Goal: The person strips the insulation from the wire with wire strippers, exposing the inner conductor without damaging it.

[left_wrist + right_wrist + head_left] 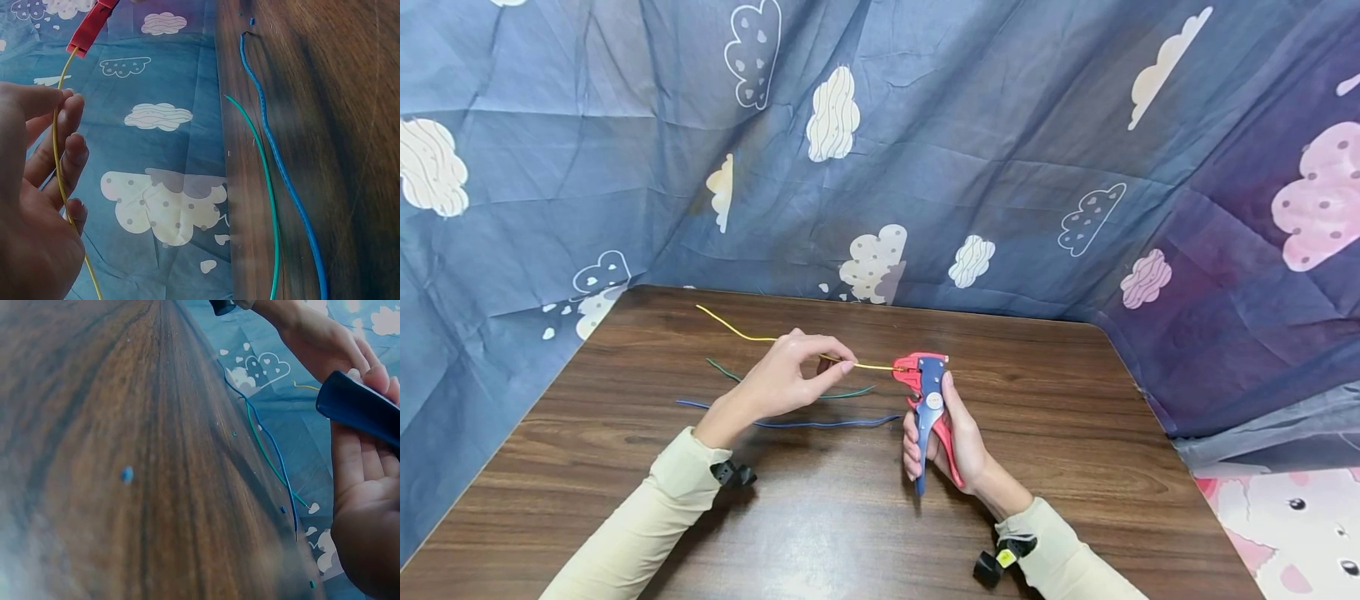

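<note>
Between thumb and forefinger, my left hand (797,371) pinches a yellow wire (874,367) a short way from its end. That end sits in the red jaws of a wire stripper (931,402) with blue and red handles. My right hand (958,442) grips the stripper upright by its handles, fingers curled round the blue one. In the left wrist view the yellow wire (61,164) runs down past the palm, and its tip is hidden inside the red head (90,28). The right wrist view shows only the blue handle (359,407) of the tool.
A green wire (850,393) and a blue wire (827,424) lie on the brown wooden table (820,533), beneath and beside the left hand. Small blue (127,474) and green bits (312,584) of insulation are scattered there. A cloud-patterned cloth (925,167) hangs behind the table.
</note>
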### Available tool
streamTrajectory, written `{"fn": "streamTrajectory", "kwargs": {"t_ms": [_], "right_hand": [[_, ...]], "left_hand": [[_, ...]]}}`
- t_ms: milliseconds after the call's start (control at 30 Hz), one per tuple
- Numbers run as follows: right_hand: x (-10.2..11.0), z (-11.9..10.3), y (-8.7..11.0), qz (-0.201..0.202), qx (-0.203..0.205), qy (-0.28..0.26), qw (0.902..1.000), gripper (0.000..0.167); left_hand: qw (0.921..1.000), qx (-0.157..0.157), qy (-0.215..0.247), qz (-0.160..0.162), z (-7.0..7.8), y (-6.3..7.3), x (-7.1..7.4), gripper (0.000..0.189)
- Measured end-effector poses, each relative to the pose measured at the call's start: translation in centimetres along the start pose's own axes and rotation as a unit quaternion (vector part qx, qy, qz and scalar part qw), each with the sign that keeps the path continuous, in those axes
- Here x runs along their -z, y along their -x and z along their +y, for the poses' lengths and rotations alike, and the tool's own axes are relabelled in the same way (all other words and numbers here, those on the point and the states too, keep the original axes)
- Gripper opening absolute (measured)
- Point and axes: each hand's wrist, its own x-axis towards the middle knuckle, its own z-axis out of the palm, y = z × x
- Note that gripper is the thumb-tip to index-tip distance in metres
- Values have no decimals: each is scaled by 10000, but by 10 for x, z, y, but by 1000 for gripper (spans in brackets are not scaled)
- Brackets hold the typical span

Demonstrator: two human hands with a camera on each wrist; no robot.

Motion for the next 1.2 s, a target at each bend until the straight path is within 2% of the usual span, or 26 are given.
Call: {"fn": "streamTrajectory", "kwargs": {"t_ms": [333, 567, 733, 933, 1200], "right_hand": [[-4, 4, 0, 252, 386, 574, 9973, 88], [-5, 7, -1, 564, 425, 535, 9961, 89], [-8, 6, -1, 784, 417, 533, 9946, 89], [-8, 4, -2, 1090, 646, 591, 9902, 87], [-4, 7, -3, 885, 591, 320, 9938, 86]], "left_hand": [[9998, 0, 206, -22, 0, -1, -2, 14], [9998, -91, 73, 168, 4, -2, -3, 11], [9998, -31, 63, 167, 6, -2, -4, 9], [9998, -66, 54, 170, 6, -2, -6, 10], [9998, -64, -35, 158, 4, -2, -7, 10]]}}
